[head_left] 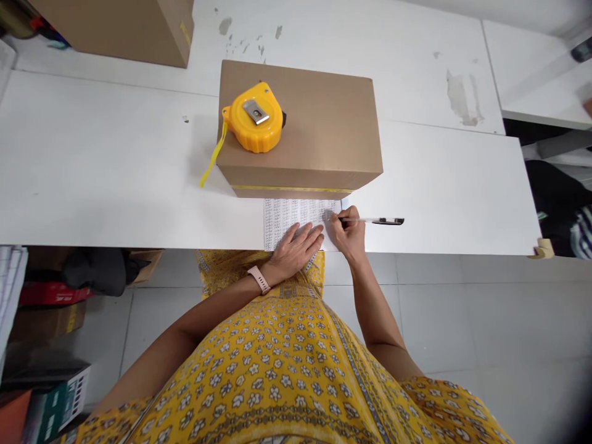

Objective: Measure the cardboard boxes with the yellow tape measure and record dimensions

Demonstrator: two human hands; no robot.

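A sheet of paper (282,217) covered in rows of small handwriting lies at the front edge of the white table. My left hand (296,248) rests flat on its lower part, fingers stretched out, with a pink band on the wrist. In my right hand (350,234) is a black and clear pen (379,220), its tip side toward the paper and its capped end pointing right. Directly behind the sheet stands a closed brown cardboard box (319,123). On the box's top left lies a yellow tape measure (256,126) with a metal clip and a yellow strap.
A larger cardboard box (134,31) stands at the back left of the white table (115,166). Dark items fill an open space (555,191) at the right end. Below the table's left side are boxes and a dark bag (97,271).
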